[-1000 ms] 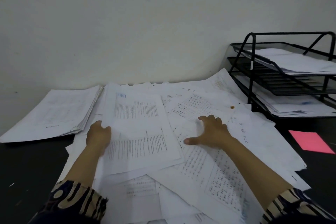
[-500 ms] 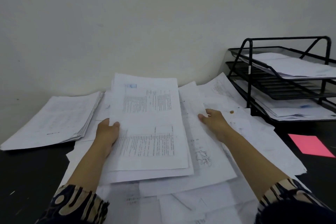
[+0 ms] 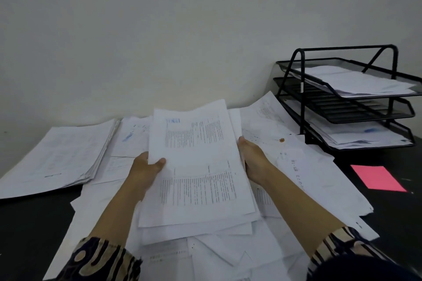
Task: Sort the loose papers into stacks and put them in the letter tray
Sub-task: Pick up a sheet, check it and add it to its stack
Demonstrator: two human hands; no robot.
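Hiding most right hand (image 3: 252, 159) fingers, a bundle of papers (image 3: 198, 166) is gripped between both hands above the loose papers (image 3: 319, 180); the left hand (image 3: 146, 171) thumb is clamped on top. The letter tray (image 3: 347, 102) is seen far right.

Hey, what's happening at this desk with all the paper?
A person is sorting loose papers. Both hands, left hand and right hand, grip a gathered bundle of sheets above the scattered pile. A finished stack lies to the left. The black letter tray on the right holds paper on its top and bottom tiers.
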